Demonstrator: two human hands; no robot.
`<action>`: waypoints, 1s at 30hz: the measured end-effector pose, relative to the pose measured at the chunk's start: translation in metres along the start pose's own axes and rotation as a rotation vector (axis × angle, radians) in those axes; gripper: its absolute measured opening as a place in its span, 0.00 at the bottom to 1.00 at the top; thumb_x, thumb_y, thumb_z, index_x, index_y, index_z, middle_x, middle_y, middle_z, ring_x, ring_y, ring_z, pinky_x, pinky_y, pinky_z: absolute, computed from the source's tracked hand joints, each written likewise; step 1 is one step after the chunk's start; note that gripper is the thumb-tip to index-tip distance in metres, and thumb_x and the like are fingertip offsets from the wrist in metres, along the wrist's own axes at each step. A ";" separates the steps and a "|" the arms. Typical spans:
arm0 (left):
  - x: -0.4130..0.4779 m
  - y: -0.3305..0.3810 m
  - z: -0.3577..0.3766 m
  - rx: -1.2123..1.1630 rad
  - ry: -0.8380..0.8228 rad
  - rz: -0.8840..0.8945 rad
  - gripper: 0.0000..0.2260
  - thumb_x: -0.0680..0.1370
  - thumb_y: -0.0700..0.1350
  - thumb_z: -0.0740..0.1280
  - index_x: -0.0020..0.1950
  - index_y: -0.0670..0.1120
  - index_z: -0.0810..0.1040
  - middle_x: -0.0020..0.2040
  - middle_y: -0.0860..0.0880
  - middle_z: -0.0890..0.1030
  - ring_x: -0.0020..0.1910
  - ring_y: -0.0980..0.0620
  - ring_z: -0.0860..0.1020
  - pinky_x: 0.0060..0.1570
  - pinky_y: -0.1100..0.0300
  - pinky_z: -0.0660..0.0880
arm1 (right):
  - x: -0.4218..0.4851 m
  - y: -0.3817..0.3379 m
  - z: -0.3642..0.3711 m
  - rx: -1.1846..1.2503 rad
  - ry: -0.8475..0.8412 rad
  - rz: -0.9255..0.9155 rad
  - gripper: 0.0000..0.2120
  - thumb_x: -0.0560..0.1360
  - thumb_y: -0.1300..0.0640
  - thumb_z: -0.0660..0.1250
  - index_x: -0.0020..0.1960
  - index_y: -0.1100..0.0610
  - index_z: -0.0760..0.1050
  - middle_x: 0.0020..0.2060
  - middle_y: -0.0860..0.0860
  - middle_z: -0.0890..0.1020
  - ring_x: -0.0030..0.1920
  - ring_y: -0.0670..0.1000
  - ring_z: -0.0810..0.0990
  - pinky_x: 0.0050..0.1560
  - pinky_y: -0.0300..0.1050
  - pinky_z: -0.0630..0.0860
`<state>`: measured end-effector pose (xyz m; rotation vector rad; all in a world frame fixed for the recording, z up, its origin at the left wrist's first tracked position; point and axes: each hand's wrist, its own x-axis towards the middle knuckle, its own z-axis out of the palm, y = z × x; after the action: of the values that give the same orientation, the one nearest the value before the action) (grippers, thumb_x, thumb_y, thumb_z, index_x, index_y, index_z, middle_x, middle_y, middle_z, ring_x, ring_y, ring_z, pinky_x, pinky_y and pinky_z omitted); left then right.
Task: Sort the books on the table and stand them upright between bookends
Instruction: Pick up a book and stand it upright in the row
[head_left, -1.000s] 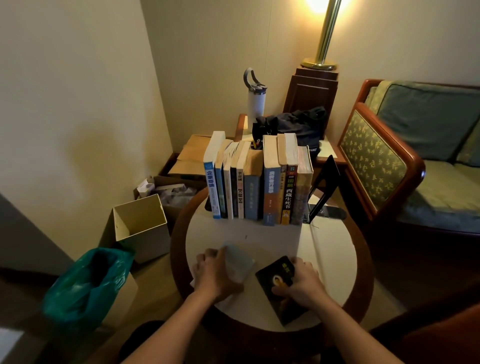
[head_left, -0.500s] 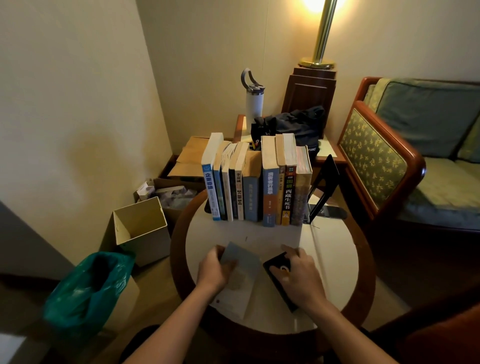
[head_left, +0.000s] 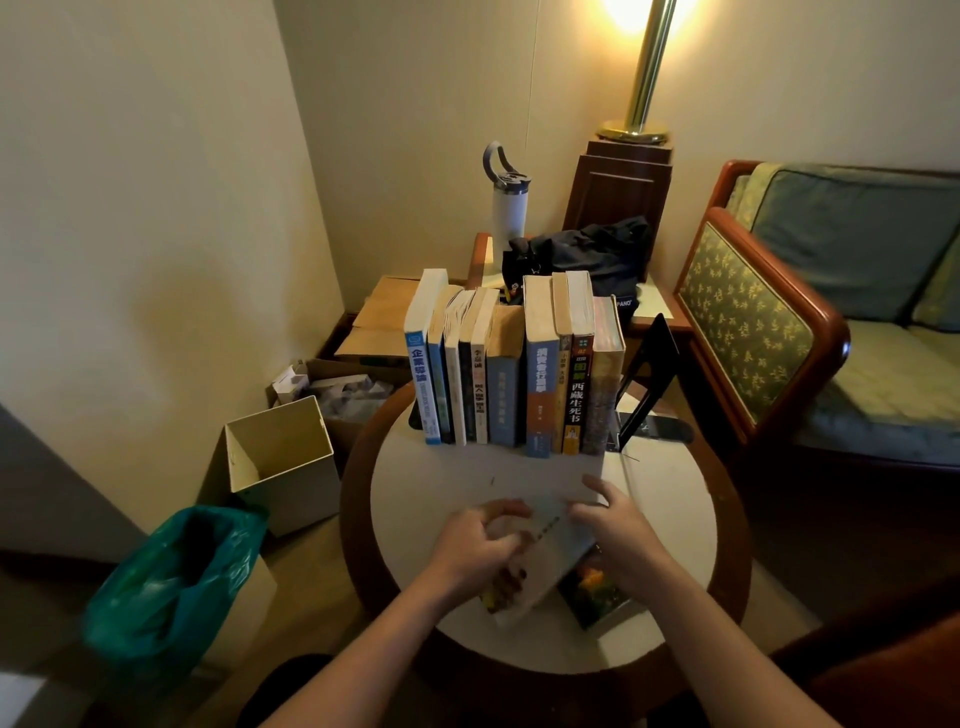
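Several books stand upright in a row at the back of the round white table. A black bookend leans just right of the row; only a dark corner of another bookend shows at the row's left end. Near the front, my left hand grips a pale book held on edge and tilted. My right hand presses against that book's right side, over a dark-covered book lying flat beneath it.
A cream open box and a green bag-lined bin stand on the floor at left. Behind the table are cardboard boxes, a white bottle, a dark bag and a lamp base. An armchair sits at right.
The pale book has been tipped up from flat onto its edge and shifted right. My right hand left the dark book and came against the pale one.
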<state>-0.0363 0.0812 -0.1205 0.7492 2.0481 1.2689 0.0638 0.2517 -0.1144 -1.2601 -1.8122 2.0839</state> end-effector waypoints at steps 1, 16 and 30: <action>0.002 -0.005 -0.002 0.144 0.032 -0.026 0.14 0.77 0.48 0.70 0.63 0.56 0.79 0.65 0.56 0.77 0.62 0.54 0.77 0.52 0.71 0.75 | 0.003 0.004 -0.007 -0.069 -0.012 0.000 0.33 0.76 0.66 0.69 0.76 0.50 0.63 0.54 0.50 0.78 0.50 0.51 0.79 0.35 0.47 0.81; 0.008 -0.014 0.023 0.096 -0.148 -0.226 0.13 0.74 0.47 0.74 0.59 0.51 0.80 0.50 0.52 0.84 0.46 0.58 0.83 0.44 0.64 0.79 | 0.025 0.021 -0.029 -0.667 0.367 -0.323 0.31 0.72 0.56 0.77 0.72 0.56 0.70 0.63 0.55 0.78 0.62 0.55 0.76 0.58 0.51 0.77; 0.006 -0.014 0.035 -0.253 -0.246 -0.355 0.20 0.77 0.39 0.70 0.68 0.47 0.73 0.59 0.44 0.80 0.57 0.46 0.81 0.54 0.54 0.81 | 0.015 0.035 -0.041 -0.728 0.243 -0.202 0.43 0.68 0.52 0.80 0.77 0.55 0.63 0.65 0.55 0.78 0.64 0.56 0.76 0.59 0.51 0.78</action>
<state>-0.0160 0.1003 -0.1465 0.3819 1.6906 1.1400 0.0946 0.2823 -0.1502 -1.2982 -2.5352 1.1228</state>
